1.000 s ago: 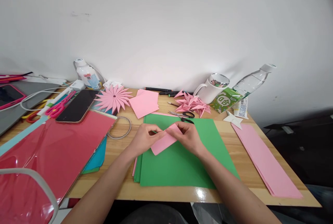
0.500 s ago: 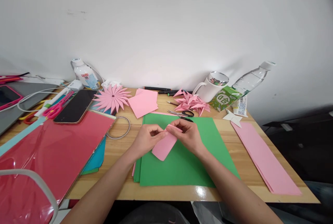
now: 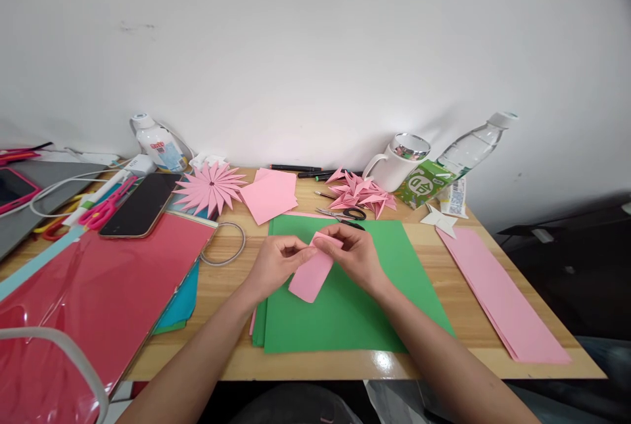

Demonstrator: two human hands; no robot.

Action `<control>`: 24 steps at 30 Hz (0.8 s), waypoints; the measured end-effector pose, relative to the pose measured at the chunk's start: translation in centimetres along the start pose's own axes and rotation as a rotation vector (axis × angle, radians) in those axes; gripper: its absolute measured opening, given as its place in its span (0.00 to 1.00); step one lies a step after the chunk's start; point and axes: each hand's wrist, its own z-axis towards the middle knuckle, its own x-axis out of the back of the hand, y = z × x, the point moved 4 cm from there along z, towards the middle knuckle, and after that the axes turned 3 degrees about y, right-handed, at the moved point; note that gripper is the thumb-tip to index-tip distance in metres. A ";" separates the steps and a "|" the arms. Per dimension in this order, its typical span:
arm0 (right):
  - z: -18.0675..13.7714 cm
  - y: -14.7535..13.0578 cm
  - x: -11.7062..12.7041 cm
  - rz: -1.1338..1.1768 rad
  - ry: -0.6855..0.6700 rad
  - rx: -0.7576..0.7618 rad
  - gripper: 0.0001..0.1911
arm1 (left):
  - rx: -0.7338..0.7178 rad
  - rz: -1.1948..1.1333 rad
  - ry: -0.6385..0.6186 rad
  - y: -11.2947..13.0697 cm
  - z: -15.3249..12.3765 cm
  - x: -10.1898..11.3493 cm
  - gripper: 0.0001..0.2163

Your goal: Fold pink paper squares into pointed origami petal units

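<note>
A small strip of pink paper [image 3: 311, 279] is pinched between both hands above a stack of green paper [image 3: 355, 319]. My left hand [image 3: 277, 265] is closed on its upper left edge, thumb on top. On the upper right part, my right hand [image 3: 355, 254] is closed with its thumb pressed on the paper. The strip's lower end hangs free, slightly tilted. Just beyond the hands lie black-handled scissors [image 3: 353, 214] and a pile of folded pink paper pieces [image 3: 362, 194].
Left are a pink pointed paper wheel [image 3: 211, 188], a phone [image 3: 140, 207] and a red folder [image 3: 123, 273]. Square pink sheets [image 3: 270, 197] lie behind. A white mug [image 3: 394, 164], a green box [image 3: 421, 184] and a bottle [image 3: 473, 148] stand back right; long pink strips [image 3: 503, 296] lie right.
Both hands keep their pinch on the pink paper in nearly the same place. More of the paper's top edge shows between the fingers. The view has shifted slightly.
</note>
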 end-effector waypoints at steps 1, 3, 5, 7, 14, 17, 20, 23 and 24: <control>0.0 0.1 0.0 0.040 -0.004 -0.017 0.11 | -0.007 -0.013 0.021 0.1 0.0 0.1 0.13; 0.1 0.4 -0.1 0.138 -0.019 -0.069 0.13 | -0.008 -0.058 0.065 0.2 0.0 0.2 0.13; 0.2 0.7 -0.2 0.217 -0.023 -0.122 0.15 | 0.001 -0.101 0.098 0.3 0.1 0.4 0.12; 0.3 0.8 -0.1 0.253 -0.005 -0.148 0.15 | 0.008 -0.120 0.112 0.2 0.1 0.4 0.12; 0.3 0.8 0.0 0.269 0.014 -0.139 0.15 | 0.029 -0.138 0.103 -0.2 0.1 0.3 0.11; 0.2 0.9 0.0 0.273 0.014 -0.131 0.15 | 0.031 -0.139 0.101 -0.2 0.1 0.3 0.12; 0.2 0.8 0.0 0.270 0.023 -0.119 0.16 | 0.031 -0.126 0.099 -0.2 0.0 0.3 0.12; 0.2 0.8 0.0 0.255 0.030 -0.119 0.16 | 0.030 -0.113 0.099 -0.1 0.0 0.3 0.12; 0.2 0.8 0.0 0.253 0.030 -0.120 0.16 | 0.029 -0.110 0.099 -0.1 0.0 0.3 0.13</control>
